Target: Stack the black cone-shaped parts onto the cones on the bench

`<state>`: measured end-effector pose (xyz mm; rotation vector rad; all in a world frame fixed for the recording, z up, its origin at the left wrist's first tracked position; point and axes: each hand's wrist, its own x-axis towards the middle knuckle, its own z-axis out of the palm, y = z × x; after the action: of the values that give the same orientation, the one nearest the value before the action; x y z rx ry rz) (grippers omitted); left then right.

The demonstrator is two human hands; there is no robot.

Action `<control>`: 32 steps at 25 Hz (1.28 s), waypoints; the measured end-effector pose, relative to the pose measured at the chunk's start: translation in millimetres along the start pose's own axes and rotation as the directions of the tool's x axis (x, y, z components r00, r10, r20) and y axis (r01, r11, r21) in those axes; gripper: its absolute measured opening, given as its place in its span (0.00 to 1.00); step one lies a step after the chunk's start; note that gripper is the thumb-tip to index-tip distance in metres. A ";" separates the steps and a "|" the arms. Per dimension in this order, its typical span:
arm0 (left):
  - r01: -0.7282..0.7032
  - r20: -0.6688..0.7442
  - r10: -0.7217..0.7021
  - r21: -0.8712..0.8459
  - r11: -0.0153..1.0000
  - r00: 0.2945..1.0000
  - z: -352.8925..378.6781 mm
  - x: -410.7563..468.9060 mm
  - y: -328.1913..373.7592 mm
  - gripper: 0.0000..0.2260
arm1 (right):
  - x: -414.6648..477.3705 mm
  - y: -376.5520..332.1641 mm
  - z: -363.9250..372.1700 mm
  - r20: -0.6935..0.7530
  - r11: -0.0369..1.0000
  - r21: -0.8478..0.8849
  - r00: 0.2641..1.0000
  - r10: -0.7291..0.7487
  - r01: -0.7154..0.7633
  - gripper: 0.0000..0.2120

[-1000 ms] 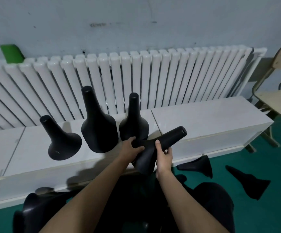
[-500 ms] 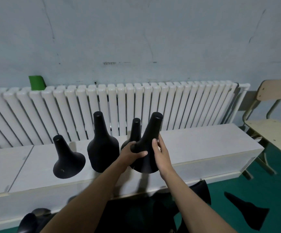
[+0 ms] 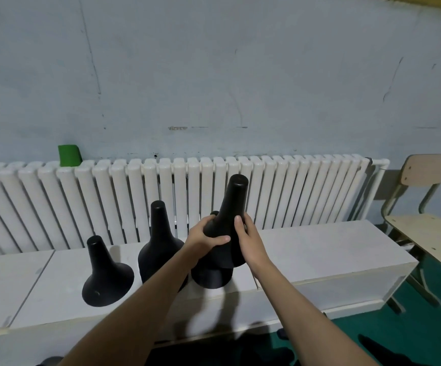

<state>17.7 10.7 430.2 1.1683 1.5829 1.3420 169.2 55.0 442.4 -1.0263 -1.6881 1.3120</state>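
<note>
Between the two hands a black cone stands upright, narrow end up, held clear of the bench. The left hand curls its fingers round the swell of the body, with the thumb lying across the front. The right hand grips the opposite side, thumb up along the neck. Just below the hands, a little toward the left one, sits the bench cone that looks to be the target. Its flared foot shows under the left wrist, and its tip peeks out above the left knuckles, beside the held neck rather than inside it. The step in hand, as I judge it, is lining up, with seating not yet done. The next move calls for raising the black cone until its open skirt clears that tip, shifting it slightly toward the left hand's side, then lowering it straight so the two nest. Further out past the left hand stand a taller cone and a lone short cone.
</note>
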 end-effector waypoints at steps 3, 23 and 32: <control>-0.056 0.034 0.055 0.041 0.998 0.998 -5.5 11.6 6.3 0.24 | 9.2 -12.0 2.9 0.010 1.000 0.025 1.000 -0.010 0.010 0.10; 0.149 -0.032 -0.154 -0.129 0.980 0.988 -4.9 100.4 -41.3 0.13 | 123.8 58.6 39.4 0.061 0.963 0.103 0.968 0.245 -0.250 0.22; 0.376 -0.028 -0.390 -0.209 0.903 0.920 3.4 130.4 -87.9 0.28 | 147.6 103.7 53.1 0.111 0.876 0.158 0.890 0.442 -0.455 0.27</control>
<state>-34.8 132.4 345.6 0.6503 1.5835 1.2511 77.5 185.8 343.3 -1.3259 -1.3914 1.7826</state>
